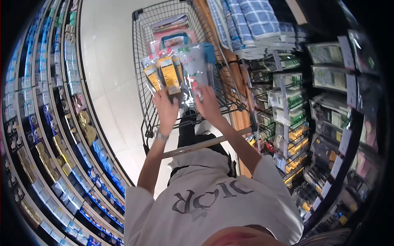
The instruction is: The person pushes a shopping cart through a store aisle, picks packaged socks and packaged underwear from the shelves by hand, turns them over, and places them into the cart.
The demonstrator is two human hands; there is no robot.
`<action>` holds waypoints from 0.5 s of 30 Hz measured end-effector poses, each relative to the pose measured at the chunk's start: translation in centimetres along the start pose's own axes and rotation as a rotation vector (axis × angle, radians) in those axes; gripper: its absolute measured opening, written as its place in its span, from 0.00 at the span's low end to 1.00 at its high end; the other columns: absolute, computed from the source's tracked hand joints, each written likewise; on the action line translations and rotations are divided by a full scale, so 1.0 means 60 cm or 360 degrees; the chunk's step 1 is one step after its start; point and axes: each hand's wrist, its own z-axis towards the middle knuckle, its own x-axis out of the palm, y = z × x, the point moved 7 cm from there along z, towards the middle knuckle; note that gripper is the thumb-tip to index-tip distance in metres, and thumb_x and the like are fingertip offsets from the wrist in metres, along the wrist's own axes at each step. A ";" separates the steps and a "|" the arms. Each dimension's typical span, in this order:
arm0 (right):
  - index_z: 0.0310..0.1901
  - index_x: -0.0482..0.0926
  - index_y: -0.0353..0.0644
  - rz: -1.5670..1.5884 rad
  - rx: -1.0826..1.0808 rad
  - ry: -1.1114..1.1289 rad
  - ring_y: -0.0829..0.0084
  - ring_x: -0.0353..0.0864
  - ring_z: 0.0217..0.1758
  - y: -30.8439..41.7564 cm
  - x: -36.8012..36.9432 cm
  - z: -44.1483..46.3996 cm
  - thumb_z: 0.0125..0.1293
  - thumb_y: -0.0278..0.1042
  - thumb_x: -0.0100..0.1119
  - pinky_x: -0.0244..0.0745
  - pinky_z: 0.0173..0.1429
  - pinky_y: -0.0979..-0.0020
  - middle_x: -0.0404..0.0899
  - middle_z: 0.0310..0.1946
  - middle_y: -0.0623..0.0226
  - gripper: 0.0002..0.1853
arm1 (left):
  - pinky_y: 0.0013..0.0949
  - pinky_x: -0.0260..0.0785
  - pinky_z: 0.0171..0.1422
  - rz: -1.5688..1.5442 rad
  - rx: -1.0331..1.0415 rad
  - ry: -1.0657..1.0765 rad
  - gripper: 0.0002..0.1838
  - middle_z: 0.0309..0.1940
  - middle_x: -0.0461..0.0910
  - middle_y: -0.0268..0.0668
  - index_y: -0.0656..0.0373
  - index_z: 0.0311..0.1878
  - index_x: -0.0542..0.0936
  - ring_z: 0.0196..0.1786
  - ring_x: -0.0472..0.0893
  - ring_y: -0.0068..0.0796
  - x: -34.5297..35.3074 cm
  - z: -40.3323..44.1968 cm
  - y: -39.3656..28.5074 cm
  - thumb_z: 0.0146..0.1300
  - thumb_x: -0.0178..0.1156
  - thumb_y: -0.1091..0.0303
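Both my arms reach over the handle [197,146] of a wire shopping cart [141,49]. My left hand [166,108] is at the lower edge of a clear plastic bag [193,61], by the yellow packs [169,74] inside it; its fingertips are partly hidden. On the bag's right side my right hand [207,104] touches the plastic near a small red mark, fingers bent. Behind the bag lie a pink item with a blue-green handle [174,37] and some flat folded packs [169,22]. Whether the fingers pinch the plastic is hard to tell.
Shelves of small packaged goods [53,102] curve along the left. On the right hang blue checked cloths [258,20] above racks of packets [287,98]. A wooden edge [238,94] runs beside the cart. Pale floor tiles [108,61] show left of the cart.
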 end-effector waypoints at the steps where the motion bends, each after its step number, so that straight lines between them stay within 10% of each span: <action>1: 0.51 0.77 0.35 0.0213 0.0163 0.0205 0.49 0.77 0.52 0.018 -0.043 -0.040 0.63 0.26 0.64 0.74 0.59 0.57 0.77 0.48 0.51 0.15 | 0.48 0.66 0.61 -0.0096 0.0178 0.0067 0.17 0.49 0.76 0.46 0.60 0.53 0.76 0.52 0.74 0.49 -0.025 -0.035 -0.043 0.60 0.62 0.76; 4: 0.41 0.81 0.37 0.0275 0.0398 0.0330 0.47 0.77 0.55 0.048 -0.139 -0.182 0.61 0.30 0.66 0.75 0.60 0.55 0.79 0.48 0.53 0.09 | 0.41 0.71 0.58 -0.0774 0.0220 0.0842 0.16 0.50 0.81 0.43 0.58 0.51 0.76 0.53 0.79 0.45 -0.037 -0.158 -0.138 0.60 0.65 0.76; 8: 0.52 0.78 0.40 -0.0228 -0.0188 0.0423 0.51 0.75 0.59 0.040 -0.139 -0.322 0.50 0.36 0.71 0.70 0.64 0.47 0.78 0.48 0.55 0.26 | 0.55 0.74 0.59 0.0022 0.0667 0.1381 0.39 0.55 0.75 0.53 0.60 0.71 0.66 0.57 0.78 0.58 0.085 -0.322 -0.090 0.59 0.70 0.61; 11: 0.30 0.85 0.46 -0.0315 -0.0119 0.0329 0.50 0.85 0.39 0.046 -0.102 -0.302 0.43 0.39 0.69 0.79 0.41 0.50 0.84 0.29 0.58 0.12 | 0.54 0.78 0.47 0.0546 0.0541 0.1197 0.24 0.43 0.84 0.49 0.57 0.59 0.77 0.44 0.86 0.55 0.125 -0.327 -0.126 0.58 0.66 0.64; 13: 0.25 0.86 0.50 -0.0599 -0.0163 0.0490 0.55 0.87 0.33 0.009 -0.028 -0.294 0.40 0.41 0.71 0.79 0.35 0.55 0.86 0.25 0.63 0.09 | 0.50 0.78 0.41 0.0222 0.1030 0.1069 0.06 0.27 0.87 0.42 0.54 0.30 0.88 0.34 0.88 0.44 0.154 -0.303 -0.152 0.59 0.64 0.66; 15: 0.30 0.89 0.51 -0.0712 -0.0033 0.1115 0.61 0.89 0.36 -0.028 0.001 -0.284 0.44 0.41 0.71 0.81 0.38 0.59 0.89 0.31 0.66 0.10 | 0.30 0.64 0.22 -0.0374 -0.0244 0.2313 0.02 0.18 0.79 0.32 0.57 0.32 0.85 0.18 0.75 0.22 0.225 -0.317 -0.071 0.58 0.66 0.71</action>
